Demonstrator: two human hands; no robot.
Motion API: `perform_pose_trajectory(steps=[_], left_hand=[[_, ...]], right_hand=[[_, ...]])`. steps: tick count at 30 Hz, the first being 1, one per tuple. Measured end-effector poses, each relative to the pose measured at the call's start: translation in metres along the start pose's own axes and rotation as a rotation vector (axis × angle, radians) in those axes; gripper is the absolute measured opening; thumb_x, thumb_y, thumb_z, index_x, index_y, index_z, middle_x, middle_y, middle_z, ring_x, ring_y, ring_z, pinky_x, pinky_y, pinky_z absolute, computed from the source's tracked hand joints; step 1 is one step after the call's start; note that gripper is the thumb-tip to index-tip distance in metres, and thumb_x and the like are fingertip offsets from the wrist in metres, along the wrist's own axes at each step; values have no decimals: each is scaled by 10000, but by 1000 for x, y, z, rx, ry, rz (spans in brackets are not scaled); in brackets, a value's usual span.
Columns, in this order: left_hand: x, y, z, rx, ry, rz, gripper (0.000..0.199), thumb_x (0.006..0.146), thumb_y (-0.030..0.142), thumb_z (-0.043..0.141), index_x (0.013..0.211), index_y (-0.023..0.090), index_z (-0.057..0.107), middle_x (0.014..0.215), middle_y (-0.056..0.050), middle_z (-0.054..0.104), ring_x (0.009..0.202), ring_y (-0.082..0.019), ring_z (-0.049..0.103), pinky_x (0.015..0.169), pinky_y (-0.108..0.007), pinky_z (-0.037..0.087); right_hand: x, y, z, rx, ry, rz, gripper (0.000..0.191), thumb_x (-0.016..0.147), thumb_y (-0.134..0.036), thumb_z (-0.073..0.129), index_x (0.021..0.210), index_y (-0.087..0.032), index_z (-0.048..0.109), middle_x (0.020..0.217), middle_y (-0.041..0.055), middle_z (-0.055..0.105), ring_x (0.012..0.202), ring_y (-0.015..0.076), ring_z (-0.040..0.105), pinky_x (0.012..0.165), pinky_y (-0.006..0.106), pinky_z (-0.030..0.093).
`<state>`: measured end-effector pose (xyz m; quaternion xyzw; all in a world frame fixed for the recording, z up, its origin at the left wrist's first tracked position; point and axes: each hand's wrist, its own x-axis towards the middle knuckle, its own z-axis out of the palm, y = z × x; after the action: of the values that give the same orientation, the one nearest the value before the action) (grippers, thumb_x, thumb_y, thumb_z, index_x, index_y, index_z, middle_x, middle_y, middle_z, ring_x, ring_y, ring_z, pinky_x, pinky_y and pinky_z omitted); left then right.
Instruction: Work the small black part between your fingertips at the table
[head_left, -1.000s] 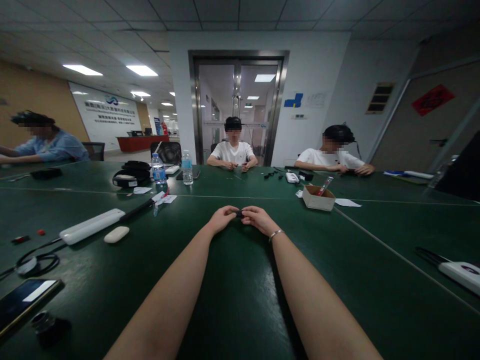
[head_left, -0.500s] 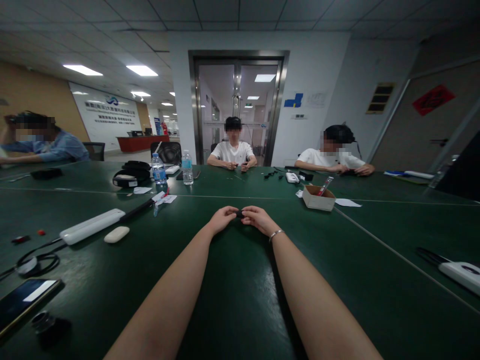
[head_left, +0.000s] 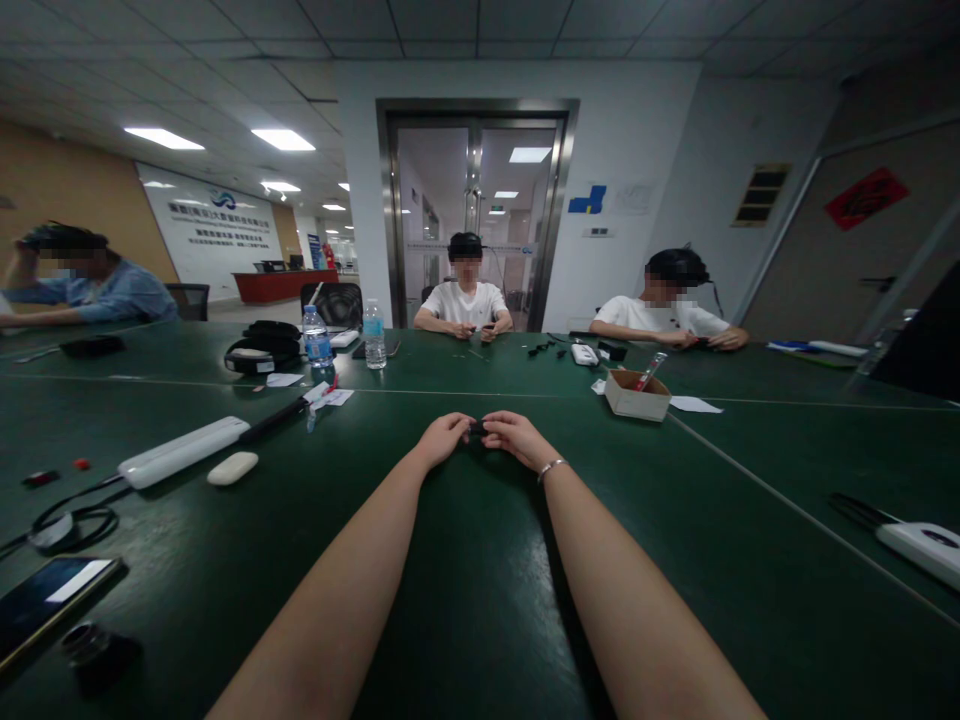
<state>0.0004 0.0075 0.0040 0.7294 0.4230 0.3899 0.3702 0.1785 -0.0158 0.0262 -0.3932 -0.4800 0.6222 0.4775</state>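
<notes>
Both my arms stretch forward over the dark green table (head_left: 480,560). A small black object (head_left: 477,428), too small to name, is between my hands. My left hand (head_left: 444,437) pinches its left side with closed fingers. On the other side, my right hand (head_left: 516,436) closes its thumb and fingertips on the same piece. A bracelet (head_left: 551,469) circles my right wrist. The fingers hide part of the object.
Left of my arms lie a white oval case (head_left: 233,468), a long white device (head_left: 184,451), a phone (head_left: 56,605) and cables. Two water bottles (head_left: 375,336) stand farther back. An open box (head_left: 637,396) sits to the right. Several people sit around the table.
My fingers have shifted slightly around the small black object, and a little more of it shows between them. My arms stay in almost the same place.
</notes>
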Motion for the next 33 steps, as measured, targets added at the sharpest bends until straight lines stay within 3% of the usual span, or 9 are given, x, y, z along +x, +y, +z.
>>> perform_pose_trajectory(steps=[4, 9, 19, 25, 30, 33], left_hand=[[2, -4, 1, -19, -5, -16, 340, 813, 382, 448, 1010, 153, 603, 892, -56, 630, 755, -143, 562, 618, -236, 416], [2, -3, 2, -16, -32, -45, 369, 822, 405, 425, 1016, 143, 598, 748, -41, 619, 684, -137, 553, 592, -238, 408], [-1, 0, 0, -8, -30, -47, 362, 817, 400, 430, 1003, 146, 608, 726, -38, 617, 651, -135, 544, 586, -242, 405], [0, 1, 1, -109, 10, -2, 296, 762, 292, 534, 1003, 138, 605, 878, -65, 634, 758, -139, 561, 630, -230, 417], [0, 0, 0, -74, -11, -33, 345, 833, 354, 404, 1006, 140, 613, 696, -36, 605, 646, -132, 543, 584, -239, 409], [0, 0, 0, -59, 8, -4, 284, 786, 274, 486, 1008, 152, 616, 809, -46, 630, 710, -134, 553, 658, -252, 426]], right_hand=[[-1, -1, 0, -5, 4, -3, 128, 808, 16, 544, 883, -87, 560, 615, 47, 630, 519, 111, 629, 517, 169, 551], [-1, -1, 0, -13, 0, 2, 131, 803, 16, 550, 886, -84, 563, 615, 48, 628, 534, 117, 634, 525, 169, 551], [0, 0, -1, -12, -9, -1, 133, 782, 0, 595, 881, -87, 572, 624, 50, 632, 541, 121, 638, 525, 169, 551], [0, 0, 0, -4, -3, -7, 128, 797, 15, 554, 873, -87, 563, 628, 51, 632, 523, 117, 632, 516, 172, 549], [0, 0, 1, -4, -3, 4, 120, 811, 8, 539, 886, -84, 558, 607, 53, 630, 526, 121, 634, 519, 172, 549], [-1, -1, 1, -7, 2, 4, 121, 806, 11, 545, 880, -84, 557, 613, 51, 632, 524, 116, 632, 519, 166, 547]])
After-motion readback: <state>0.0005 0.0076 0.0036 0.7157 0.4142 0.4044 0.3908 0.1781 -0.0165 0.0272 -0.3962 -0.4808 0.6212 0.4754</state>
